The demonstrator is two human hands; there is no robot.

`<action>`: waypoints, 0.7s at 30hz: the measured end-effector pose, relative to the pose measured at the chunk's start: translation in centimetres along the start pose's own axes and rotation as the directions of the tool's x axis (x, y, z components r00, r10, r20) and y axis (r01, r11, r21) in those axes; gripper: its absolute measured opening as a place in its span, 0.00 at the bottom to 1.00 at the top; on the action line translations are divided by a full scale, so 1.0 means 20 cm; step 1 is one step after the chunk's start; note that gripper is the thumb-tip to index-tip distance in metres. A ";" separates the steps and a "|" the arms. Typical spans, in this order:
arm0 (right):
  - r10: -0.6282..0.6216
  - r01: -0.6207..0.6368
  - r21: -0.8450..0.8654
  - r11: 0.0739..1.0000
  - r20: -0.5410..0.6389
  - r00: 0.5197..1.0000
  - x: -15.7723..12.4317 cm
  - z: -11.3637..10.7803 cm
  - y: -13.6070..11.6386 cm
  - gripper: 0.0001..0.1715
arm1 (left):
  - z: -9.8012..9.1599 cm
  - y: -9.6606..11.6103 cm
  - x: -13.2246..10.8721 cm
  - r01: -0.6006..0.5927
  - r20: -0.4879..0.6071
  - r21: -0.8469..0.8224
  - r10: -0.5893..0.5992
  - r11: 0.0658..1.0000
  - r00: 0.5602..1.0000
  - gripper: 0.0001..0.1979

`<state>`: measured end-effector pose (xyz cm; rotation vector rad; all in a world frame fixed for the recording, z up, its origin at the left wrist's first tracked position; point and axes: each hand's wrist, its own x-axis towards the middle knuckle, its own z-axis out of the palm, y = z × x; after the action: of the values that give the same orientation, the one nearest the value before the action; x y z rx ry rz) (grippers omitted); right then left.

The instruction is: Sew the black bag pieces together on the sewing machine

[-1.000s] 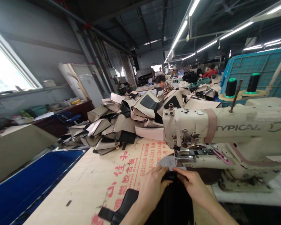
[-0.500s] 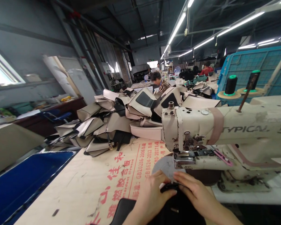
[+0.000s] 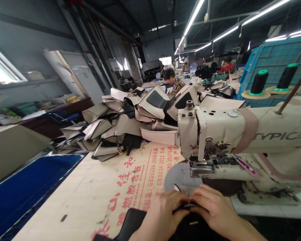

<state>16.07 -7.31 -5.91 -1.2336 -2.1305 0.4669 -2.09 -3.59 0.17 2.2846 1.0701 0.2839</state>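
My left hand [image 3: 163, 209] and my right hand [image 3: 212, 206] meet low in the view, just in front of the sewing machine [image 3: 215, 132]. Both are closed, with fingers and thumbs pinching the upper edge of a black bag [image 3: 190, 231]. A small gold-coloured fitting [image 3: 193, 223] shows on its dark face. Beyond the fingertips a pale flap [image 3: 188, 190] sticks up. My fingers hide much of the gripped edge. To the left of my left wrist lies a smooth black panel [image 3: 132, 221]; whether it joins the bag I cannot tell.
Beige and black handbags [image 3: 125, 127] are heaped at the back of the plywood table [image 3: 77, 197]. A grey round disc [image 3: 178, 175] sits below the machine's arm. Black thread spools [image 3: 259, 83] stand behind it, near a blue crate [image 3: 278, 63]. A co-worker [image 3: 174, 80] sits beyond the heap.
My hands have drawn closer together on the bag's edge, and the pale flap shows more above them. The view has shifted slightly, so the machine appears further right.
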 end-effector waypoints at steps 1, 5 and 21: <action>-0.011 0.011 0.008 1.000 0.001 1.000 0.00 0.00 0.01 0.08 | -0.01 0.01 0.00 0.006 0.000 -0.025 -0.006 1.000 1.000 0.08; -0.028 0.028 0.011 1.000 -0.018 0.999 -0.01 0.02 0.04 0.10 | 0.02 0.01 0.03 0.044 -0.090 -0.007 -0.044 0.999 0.995 0.06; 0.086 -0.085 0.252 0.964 0.008 0.996 0.05 -0.03 0.08 0.23 | 0.09 -0.11 0.01 -0.288 0.045 0.371 0.292 0.883 0.955 0.17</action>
<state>17.12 -5.52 -6.11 -1.1816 -1.9495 0.7484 -2.62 -3.18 -2.45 2.7976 0.8373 0.2249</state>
